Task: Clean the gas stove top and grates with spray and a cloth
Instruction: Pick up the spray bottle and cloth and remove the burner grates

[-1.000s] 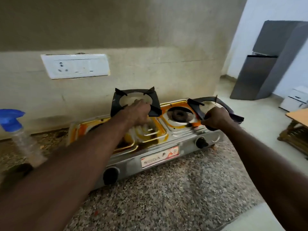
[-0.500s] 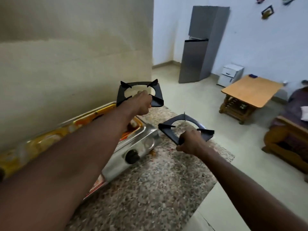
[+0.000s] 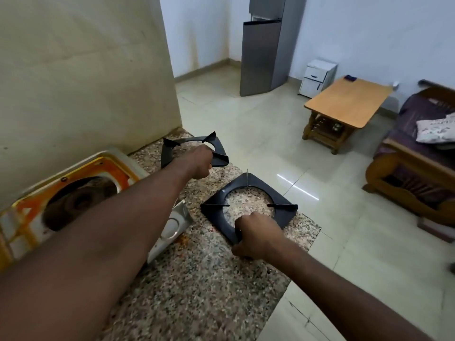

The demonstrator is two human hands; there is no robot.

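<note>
While my left hand (image 3: 197, 163) clenches the far grate (image 3: 220, 159) and my right hand (image 3: 256, 236) grips the near grate (image 3: 248, 183), both low over the counter (image 3: 197, 291) beside the bared stove (image 3: 115, 153), I judge I'm parking them, and next they must settle flat before I let go.

We can read no lettering, number, brand or sign on the gas stove (image 3: 108, 166), the far grate (image 3: 219, 158), the near grate (image 3: 283, 212), the refrigerator (image 3: 261, 57) or the white cabinet (image 3: 317, 77).
</note>
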